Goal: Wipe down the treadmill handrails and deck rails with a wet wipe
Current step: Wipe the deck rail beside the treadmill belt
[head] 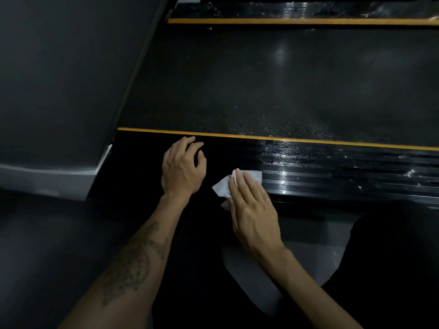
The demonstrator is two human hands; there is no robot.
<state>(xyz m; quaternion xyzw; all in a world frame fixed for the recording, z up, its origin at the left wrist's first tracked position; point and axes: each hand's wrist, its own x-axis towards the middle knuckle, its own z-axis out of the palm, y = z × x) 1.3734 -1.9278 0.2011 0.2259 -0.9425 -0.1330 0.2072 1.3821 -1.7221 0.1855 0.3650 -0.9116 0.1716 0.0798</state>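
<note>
Wipe point(247, 179) lies flat under my right hand point(251, 210), straight fingers pressing it onto the near deck rail point(332, 176), while my empty, curled left hand point(183, 167) braces beside it.

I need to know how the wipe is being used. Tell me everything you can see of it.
The wet wipe is a white, thin, crumpled sheet lying flat on the near deck rail. The right hand presses it down with straight fingers, covering its middle; corners stick out to the left and beyond the fingertips. The ribbed rail glistens wet to its right.
</note>
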